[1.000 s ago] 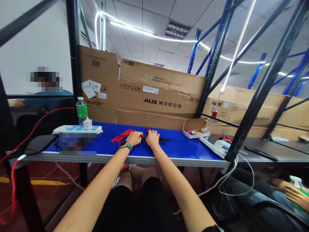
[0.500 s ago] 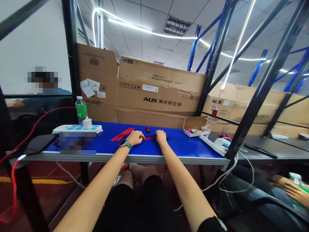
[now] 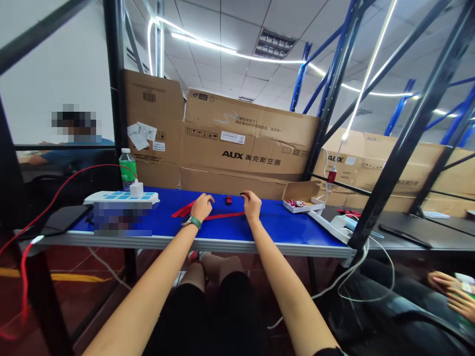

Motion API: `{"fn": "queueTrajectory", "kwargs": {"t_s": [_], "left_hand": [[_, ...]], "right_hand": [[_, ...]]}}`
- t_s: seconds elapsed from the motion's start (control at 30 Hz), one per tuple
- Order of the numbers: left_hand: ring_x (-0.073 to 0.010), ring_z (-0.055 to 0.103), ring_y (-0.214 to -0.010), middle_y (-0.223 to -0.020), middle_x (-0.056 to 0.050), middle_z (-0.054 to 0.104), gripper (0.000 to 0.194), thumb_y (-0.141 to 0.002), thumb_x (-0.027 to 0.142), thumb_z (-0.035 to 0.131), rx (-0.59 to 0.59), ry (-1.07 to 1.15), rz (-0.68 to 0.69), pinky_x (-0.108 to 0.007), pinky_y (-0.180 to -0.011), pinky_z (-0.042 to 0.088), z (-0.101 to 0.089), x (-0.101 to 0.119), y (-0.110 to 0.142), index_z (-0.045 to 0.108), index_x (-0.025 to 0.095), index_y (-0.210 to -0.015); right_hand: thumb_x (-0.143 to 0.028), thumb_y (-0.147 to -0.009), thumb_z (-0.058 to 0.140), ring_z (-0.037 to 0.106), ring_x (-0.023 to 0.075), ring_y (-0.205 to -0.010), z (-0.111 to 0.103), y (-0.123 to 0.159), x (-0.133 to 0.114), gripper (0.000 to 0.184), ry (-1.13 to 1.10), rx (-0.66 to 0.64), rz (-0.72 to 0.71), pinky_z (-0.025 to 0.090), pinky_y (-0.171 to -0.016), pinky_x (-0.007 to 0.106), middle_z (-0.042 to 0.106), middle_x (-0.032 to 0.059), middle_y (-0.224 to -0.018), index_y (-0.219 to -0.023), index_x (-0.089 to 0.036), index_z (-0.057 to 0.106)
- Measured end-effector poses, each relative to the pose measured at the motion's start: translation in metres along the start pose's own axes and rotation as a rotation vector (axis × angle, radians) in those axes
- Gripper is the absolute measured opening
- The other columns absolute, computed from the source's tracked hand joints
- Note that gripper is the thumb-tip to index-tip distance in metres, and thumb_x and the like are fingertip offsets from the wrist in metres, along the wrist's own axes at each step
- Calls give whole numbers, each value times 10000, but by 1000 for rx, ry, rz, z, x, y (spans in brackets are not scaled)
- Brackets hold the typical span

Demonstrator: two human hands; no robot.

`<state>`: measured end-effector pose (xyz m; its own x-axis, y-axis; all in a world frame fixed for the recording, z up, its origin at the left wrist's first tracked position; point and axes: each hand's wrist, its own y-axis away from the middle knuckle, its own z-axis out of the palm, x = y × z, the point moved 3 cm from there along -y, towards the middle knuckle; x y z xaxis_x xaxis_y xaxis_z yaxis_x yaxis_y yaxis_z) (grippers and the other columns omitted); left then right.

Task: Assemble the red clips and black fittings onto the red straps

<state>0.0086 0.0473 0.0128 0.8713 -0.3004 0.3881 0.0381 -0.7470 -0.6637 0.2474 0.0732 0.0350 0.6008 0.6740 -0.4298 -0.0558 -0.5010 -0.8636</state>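
Observation:
On the blue tabletop (image 3: 282,228) a flat red strap (image 3: 224,216) lies stretched between my two hands. Over its left end is my left hand (image 3: 202,206), wearing a watch at the wrist; its fingers are bent and apart, with nothing visible in them. My right hand (image 3: 253,205) is raised above the other end, thumb and finger pinching a small black piece whose kind I cannot make out. More red straps (image 3: 181,211) lie left of my left hand. A small red-and-black bundle (image 3: 229,200) sits farther back, between the hands.
A white power strip (image 3: 122,198) with a plugged-in charger and a green-labelled bottle (image 3: 128,168) stand at left. An open small box (image 3: 299,205) with colourful bits is at right, beside white cables. Cardboard panels (image 3: 252,143) close off the back. Other people sit left and right.
My right hand has lifted off the strap and now pinches a small black piece. My left hand has shifted slightly left, its fingers raised. More of the red strap shows between them.

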Motion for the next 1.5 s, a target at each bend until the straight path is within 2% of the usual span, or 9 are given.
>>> {"fn": "queueTrajectory", "kwargs": {"t_s": [0.13, 0.37, 0.47, 0.63, 0.8, 0.93, 1.1, 1.2, 1.5], "left_hand": [[-217, 651, -897, -930, -72, 711, 279, -832, 117, 470, -11, 2, -141, -300, -811, 487, 0, -12, -1, 735, 201, -805], [-194, 626, -846, -907, -42, 667, 188, -769, 101, 533, -339, 11, 388, -292, -795, 480, 16, 13, 11, 678, 215, -802], [-216, 623, -938, -975, -52, 656, 152, -816, 143, 567, -238, 20, 422, -330, -867, 482, 10, 17, 10, 660, 219, -910], [-213, 630, -923, -1106, -80, 636, 364, -864, 291, 668, -28, 204, 428, -348, -851, 520, -2, 26, 6, 548, 204, -1196], [-218, 640, -939, -1062, -81, 645, 262, -865, 226, 659, 121, 252, 390, -352, -863, 526, -3, 24, 2, 559, 198, -1106], [-207, 652, -819, -980, -77, 668, 218, -855, 229, 669, 260, 269, 176, -354, -824, 530, 1, 1, -6, 573, 193, -1046], [-239, 667, -923, -1006, -107, 689, 251, -833, 226, 671, 352, 247, -117, -359, -870, 517, 1, -25, -8, 578, 184, -1062], [-247, 660, -996, -1024, -115, 700, 205, -842, 238, 652, 312, 201, -160, -366, -925, 499, -1, -27, -7, 604, 177, -1032], [-235, 714, -929, -948, -119, 764, 244, -944, 328, 507, 206, 190, -225, -310, -845, 507, 4, -30, -9, 695, 173, -940]], "right_hand": [[-249, -959, 469, 657, 212, -911, -2, 1, 1, 203, 30, 67, 10, 486, -866, 310, 711, 94, -962, -981, -182, 660], [-108, -869, 358, 662, 178, -886, -9, 0, 14, 379, -34, 202, 135, 504, -863, 308, 665, 132, -1082, -1165, -145, 591], [-181, -860, 461, 693, 180, -839, -1, 1, 13, 373, -228, 100, 213, 531, -827, 308, 713, 83, -986, -1213, -168, 581], [-411, -709, 751, 728, 244, -799, 36, 12, -7, 302, -690, -301, 407, 578, -756, 350, 743, 58, -812, -902, -196, 661], [-429, -667, 798, 723, 216, -740, 71, 15, -21, 348, -852, -476, 560, 584, -753, 354, 733, 31, -776, -864, -190, 640], [-369, -881, 610, 716, 197, -827, 83, 9, -24, 214, -561, -540, 408, 566, -801, 354, 754, 47, -887, -989, -198, 679], [-283, -884, 694, 657, 205, -1064, 86, 23, -35, 164, -91, -747, -239, 462, -993, 344, 738, 70, -1080, -1025, -211, 739], [-285, -906, 698, 649, 210, -1029, 85, 34, -40, 144, 22, -842, -450, 458, -959, 330, 733, 88, -1037, -1001, -191, 749], [-55, -910, 547, 638, 204, -866, 86, 39, -52, 154, 304, -752, -507, 467, -834, 285, 694, 86, -894, -915, -157, 662]]}}
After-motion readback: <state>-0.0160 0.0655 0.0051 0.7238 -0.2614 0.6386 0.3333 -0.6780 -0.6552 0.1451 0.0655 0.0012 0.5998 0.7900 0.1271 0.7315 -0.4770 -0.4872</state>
